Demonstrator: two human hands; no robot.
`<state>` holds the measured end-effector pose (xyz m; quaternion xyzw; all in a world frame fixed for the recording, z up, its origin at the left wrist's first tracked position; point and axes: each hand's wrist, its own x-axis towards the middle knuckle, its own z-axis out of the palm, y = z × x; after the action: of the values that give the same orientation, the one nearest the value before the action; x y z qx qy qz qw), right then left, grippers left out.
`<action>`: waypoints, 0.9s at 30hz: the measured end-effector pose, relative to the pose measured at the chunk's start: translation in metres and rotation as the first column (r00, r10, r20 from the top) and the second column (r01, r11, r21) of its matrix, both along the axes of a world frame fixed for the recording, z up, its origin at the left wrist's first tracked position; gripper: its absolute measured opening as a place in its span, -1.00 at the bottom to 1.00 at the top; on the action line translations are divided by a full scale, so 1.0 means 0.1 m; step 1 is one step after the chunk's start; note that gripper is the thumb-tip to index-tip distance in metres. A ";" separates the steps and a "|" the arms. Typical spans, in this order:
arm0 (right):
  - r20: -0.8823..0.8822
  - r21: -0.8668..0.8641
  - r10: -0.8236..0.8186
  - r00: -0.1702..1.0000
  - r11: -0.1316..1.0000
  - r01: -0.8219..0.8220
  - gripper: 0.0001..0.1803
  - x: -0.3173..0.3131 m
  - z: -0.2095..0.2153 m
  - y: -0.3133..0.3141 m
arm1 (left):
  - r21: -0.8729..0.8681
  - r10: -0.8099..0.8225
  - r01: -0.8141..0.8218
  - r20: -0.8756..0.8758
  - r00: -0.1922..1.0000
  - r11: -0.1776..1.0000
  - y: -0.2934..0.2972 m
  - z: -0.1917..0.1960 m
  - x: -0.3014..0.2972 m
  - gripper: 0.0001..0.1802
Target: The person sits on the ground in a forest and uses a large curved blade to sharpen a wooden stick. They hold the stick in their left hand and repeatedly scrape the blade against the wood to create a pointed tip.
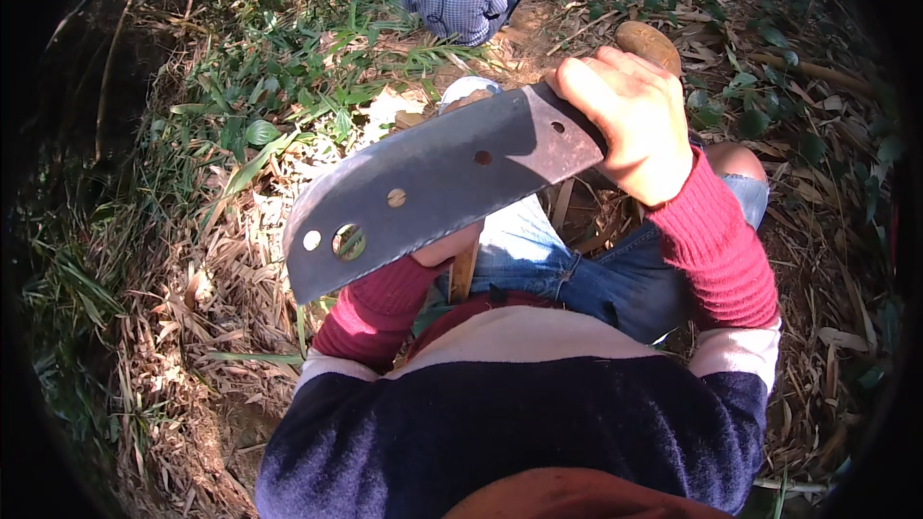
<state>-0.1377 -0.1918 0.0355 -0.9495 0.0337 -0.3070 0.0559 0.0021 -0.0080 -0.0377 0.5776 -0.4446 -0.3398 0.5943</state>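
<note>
The right hand (630, 120) is clenched in a fist, knuckles up, wrist bent above its red cuff. The left hand (447, 245) is mostly hidden, its forearm raised.

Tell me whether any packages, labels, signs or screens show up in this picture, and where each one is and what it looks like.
None in view: only the broad dark blade with holes held in the right hand, the left hand mostly hidden behind it, and leaf litter.
</note>
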 end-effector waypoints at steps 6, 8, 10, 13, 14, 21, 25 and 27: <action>-0.100 -0.163 -0.543 0.833 0.835 0.525 -0.79 -0.08 -0.24 -0.86 | -0.074 -0.026 0.015 -0.156 0.987 0.997 -0.02 0.40 -0.25 -0.72; -0.119 0.003 -0.501 0.857 0.863 0.505 -0.61 -0.23 -0.24 -0.73 | -0.038 0.069 -0.081 -0.246 0.967 0.996 -0.03 0.34 -0.20 -0.74; -0.046 0.142 -0.394 0.918 0.907 0.397 -0.59 -0.27 -0.16 -0.51 | -0.012 0.083 -0.088 -0.215 0.973 0.996 -0.08 0.33 -0.17 -0.76; -0.007 0.240 -0.222 0.975 0.946 0.217 -0.57 -0.28 -0.04 -0.16 | -0.011 0.105 -0.110 -0.209 0.972 0.994 -0.06 0.17 -0.22 -0.70; 0.006 0.266 -0.128 0.992 0.956 0.122 -0.58 -0.25 -0.01 -0.06 | -0.095 0.138 -0.135 0.021 0.990 0.986 -0.03 0.02 -0.20 -0.74; 0.034 0.052 -0.023 0.999 0.998 0.021 -0.54 -0.16 0.05 0.26 | -0.039 0.015 -0.017 -0.055 0.998 0.999 -0.12 0.09 -0.24 -0.73; 0.045 -0.020 -0.058 0.997 0.998 0.059 -0.63 -0.11 0.02 0.25 | -0.035 0.007 -0.010 -0.078 0.997 0.999 -0.11 0.09 -0.23 -0.72; 0.003 -0.060 -0.087 0.996 0.994 0.087 -0.69 -0.09 0.02 0.22 | -0.014 0.008 -0.009 -0.088 0.996 1.000 -0.09 0.06 -0.19 -0.71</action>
<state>-0.1467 -0.1694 0.0374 -0.9483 0.0660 -0.3102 0.0139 -0.0167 -0.0167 -0.0312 0.5597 -0.4181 -0.3588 0.6190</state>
